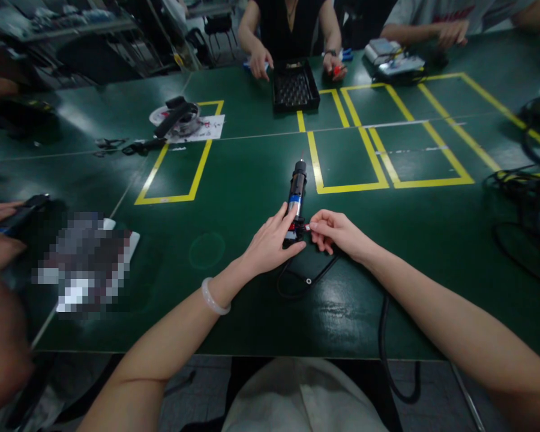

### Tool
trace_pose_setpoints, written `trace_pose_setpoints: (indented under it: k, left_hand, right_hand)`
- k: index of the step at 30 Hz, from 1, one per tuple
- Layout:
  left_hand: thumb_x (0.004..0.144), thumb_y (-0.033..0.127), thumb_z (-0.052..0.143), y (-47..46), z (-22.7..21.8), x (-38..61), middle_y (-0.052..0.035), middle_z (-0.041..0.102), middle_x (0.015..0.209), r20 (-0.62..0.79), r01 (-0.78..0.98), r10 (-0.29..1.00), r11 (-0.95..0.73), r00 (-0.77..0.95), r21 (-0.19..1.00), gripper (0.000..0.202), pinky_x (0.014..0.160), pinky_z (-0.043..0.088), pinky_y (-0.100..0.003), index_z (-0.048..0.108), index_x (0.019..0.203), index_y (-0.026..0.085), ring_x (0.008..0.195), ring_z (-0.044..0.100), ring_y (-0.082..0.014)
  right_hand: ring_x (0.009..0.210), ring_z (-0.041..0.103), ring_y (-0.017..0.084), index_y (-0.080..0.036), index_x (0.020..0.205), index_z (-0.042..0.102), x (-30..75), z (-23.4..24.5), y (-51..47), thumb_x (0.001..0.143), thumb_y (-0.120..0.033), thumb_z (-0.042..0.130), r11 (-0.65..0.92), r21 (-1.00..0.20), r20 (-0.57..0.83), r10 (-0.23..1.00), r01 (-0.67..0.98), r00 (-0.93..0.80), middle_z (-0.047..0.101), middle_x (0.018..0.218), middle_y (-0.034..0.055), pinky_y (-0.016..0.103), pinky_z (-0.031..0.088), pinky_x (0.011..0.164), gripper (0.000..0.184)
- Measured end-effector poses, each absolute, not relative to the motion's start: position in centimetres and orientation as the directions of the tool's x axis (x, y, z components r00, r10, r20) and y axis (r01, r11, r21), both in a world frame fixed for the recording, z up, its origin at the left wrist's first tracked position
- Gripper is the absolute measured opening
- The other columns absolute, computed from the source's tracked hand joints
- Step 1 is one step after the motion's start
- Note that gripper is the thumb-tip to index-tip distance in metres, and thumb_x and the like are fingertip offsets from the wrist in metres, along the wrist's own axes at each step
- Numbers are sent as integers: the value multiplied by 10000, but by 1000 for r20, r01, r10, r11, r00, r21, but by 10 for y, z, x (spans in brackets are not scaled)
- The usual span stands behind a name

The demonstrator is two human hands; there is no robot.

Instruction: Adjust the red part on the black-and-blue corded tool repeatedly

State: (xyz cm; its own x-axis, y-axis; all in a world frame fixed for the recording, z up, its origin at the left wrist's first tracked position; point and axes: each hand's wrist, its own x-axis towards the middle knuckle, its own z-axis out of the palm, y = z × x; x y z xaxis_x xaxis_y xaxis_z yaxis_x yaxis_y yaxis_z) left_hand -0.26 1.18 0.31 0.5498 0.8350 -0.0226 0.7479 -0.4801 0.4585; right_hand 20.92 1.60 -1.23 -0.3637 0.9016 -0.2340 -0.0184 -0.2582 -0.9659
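Observation:
An electric screwdriver (297,183) with its inner motor exposed lies on the green table, its thin tip pointing away from me. It has a black front, a silver body and a blue band. My left hand (272,240) holds its near end, fingers along the side and thumb at the bottom. Just to the right, my right hand (335,231) pinches a small white connector (308,227) beside the tool's near end. Red shows near there, but the fine wiring is partly hidden by my fingers. A black cable (292,296) loops below my hands.
Yellow tape outlines (353,188) mark the table. Opposite, a person handles things beside a black tray (296,108). A tape roll (180,123) sits at the back left, black cables (519,210) at the right. At far left, a co-worker's hand (2,243) holds a similar tool.

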Motion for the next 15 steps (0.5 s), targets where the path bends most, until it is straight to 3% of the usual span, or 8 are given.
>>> trace_pose_setpoints:
  k: [9,15]
  left_hand:
    - [925,536,504,12,-2,-4,-170,162,1630,8,729,835,-485,551,483,803,1128,318,-464,193,1582,195,1430,347,-334]
    - [928,533,502,12,-1,-4,-174,161,1630,5,730,836,-482,549,484,800,1133,315,-453,206,1580,175,1434,342,-329]
  right_hand:
    - [454,579,93,-185,920,519,211,-11,17,798,-402,742,-266,-960,-213,900,-91,-380,654,634,-27,165,445,360,334]
    - [626,673,133,-186,977,529,214,-14,17,780,-330,764,-244,-957,-153,884,-157,-442,702,755,11,206,542,484,338]
